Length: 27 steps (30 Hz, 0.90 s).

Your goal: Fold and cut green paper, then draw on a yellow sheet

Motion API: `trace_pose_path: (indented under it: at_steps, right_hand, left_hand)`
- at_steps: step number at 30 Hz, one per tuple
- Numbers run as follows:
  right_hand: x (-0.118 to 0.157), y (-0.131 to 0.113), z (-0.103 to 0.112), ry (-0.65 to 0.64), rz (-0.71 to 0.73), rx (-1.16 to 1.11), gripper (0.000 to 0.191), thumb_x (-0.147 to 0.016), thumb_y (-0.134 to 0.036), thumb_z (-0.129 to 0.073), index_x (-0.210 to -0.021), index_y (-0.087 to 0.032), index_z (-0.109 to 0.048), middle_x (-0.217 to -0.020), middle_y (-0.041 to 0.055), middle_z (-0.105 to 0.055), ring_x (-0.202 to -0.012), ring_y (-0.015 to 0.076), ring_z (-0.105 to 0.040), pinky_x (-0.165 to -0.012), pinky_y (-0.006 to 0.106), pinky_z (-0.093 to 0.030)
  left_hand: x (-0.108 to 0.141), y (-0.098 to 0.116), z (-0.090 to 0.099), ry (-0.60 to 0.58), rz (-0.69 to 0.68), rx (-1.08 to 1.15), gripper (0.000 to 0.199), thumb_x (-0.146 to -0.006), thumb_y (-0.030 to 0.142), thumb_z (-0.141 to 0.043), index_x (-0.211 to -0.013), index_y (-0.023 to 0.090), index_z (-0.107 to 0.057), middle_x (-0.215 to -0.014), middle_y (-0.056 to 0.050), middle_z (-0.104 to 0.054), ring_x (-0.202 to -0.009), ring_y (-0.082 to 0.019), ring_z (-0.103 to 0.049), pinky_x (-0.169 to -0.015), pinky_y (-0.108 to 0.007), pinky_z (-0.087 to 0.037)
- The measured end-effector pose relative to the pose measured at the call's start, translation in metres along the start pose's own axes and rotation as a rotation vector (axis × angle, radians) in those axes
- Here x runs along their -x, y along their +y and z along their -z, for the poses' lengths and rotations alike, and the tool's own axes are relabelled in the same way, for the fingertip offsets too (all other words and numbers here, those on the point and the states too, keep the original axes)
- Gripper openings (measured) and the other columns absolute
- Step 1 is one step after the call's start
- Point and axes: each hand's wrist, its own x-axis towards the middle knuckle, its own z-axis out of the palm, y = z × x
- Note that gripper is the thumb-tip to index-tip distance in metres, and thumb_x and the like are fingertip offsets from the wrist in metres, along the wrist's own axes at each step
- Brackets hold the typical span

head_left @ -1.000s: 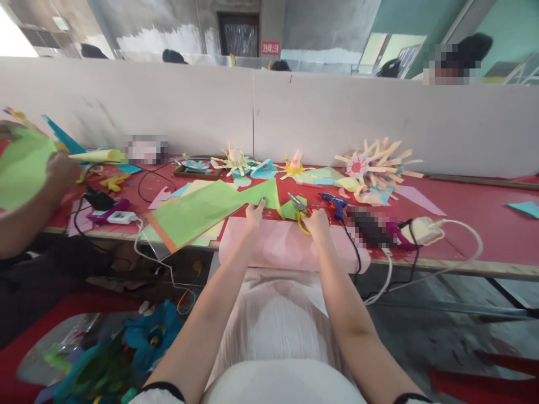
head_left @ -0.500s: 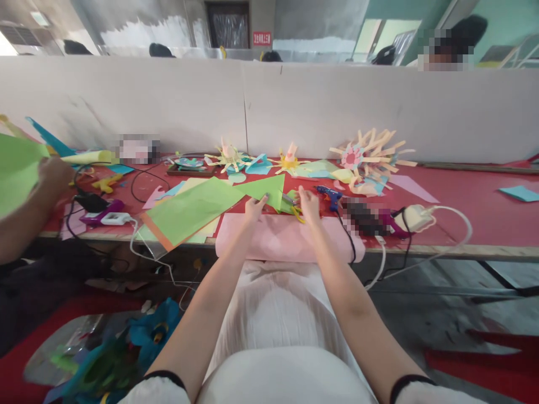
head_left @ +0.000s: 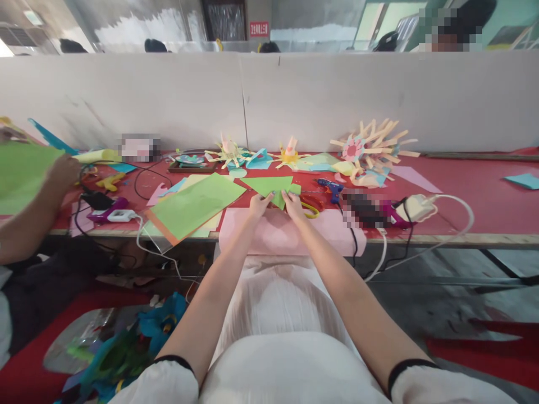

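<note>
A green paper triangle [head_left: 268,184] is held between both hands over the front of the red table. My left hand [head_left: 260,205] pinches its lower left part, and my right hand [head_left: 292,204] pinches it close beside, near the downward point. Yellow-handled scissors [head_left: 311,211] lie just right of my right hand. Under my wrists is a roll of pink material [head_left: 328,231] along the table edge. A larger green sheet [head_left: 196,205] rests on other coloured papers to the left.
A blue glue gun [head_left: 330,189] and a power strip with a white plug [head_left: 415,209] lie right. Paper flowers [head_left: 290,154] stand near the white partition [head_left: 168,101]. At left, another person's hand [head_left: 63,177] holds green paper. Cables hang over the front edge.
My right hand has moved left from the scissors and taken hold of the green triangle beside my left hand. The scissors now lie on the table. The other person's green paper has shifted right.
</note>
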Motion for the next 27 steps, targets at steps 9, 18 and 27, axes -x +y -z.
trace_pose_path:
  at_steps: [9, 18, 27]
  right_hand:
    - [-0.0043, 0.0049, 0.0023, -0.050, -0.054, -0.167, 0.046, -0.065, -0.067, -0.056, -0.066, -0.021, -0.051, -0.043, -0.0056, -0.045, -0.033, 0.0079, -0.039, -0.035, 0.022, -0.029]
    - [-0.0055, 0.0043, 0.0024, -0.003, -0.018, -0.218, 0.047, -0.063, -0.065, -0.058, -0.057, -0.020, -0.046, -0.040, -0.0062, -0.043, -0.034, 0.0052, -0.037, -0.034, 0.019, -0.024]
    - [-0.0050, 0.0019, 0.0012, 0.001, -0.017, -0.233, 0.040, -0.060, -0.050, -0.070, -0.051, -0.019, -0.046, -0.035, -0.0082, -0.036, -0.033, 0.0045, -0.030, -0.035, 0.021, -0.021]
  left_hand:
    - [-0.0010, 0.0018, 0.0021, 0.070, -0.019, 0.056, 0.022, -0.070, 0.028, -0.062, -0.055, 0.016, -0.053, -0.055, 0.002, -0.052, -0.057, -0.011, -0.046, -0.058, -0.023, -0.039]
    - [0.0035, -0.0054, -0.0027, -0.314, -0.127, -0.042, 0.015, -0.063, 0.029, -0.066, -0.059, 0.016, -0.058, -0.060, 0.000, -0.058, -0.060, -0.013, -0.051, -0.062, -0.024, -0.041]
    - [-0.0025, -0.0056, -0.0006, -0.006, -0.173, 0.041, 0.010, -0.066, 0.013, -0.056, -0.059, 0.018, -0.051, -0.062, 0.002, -0.053, -0.061, -0.011, -0.047, -0.063, -0.021, -0.040]
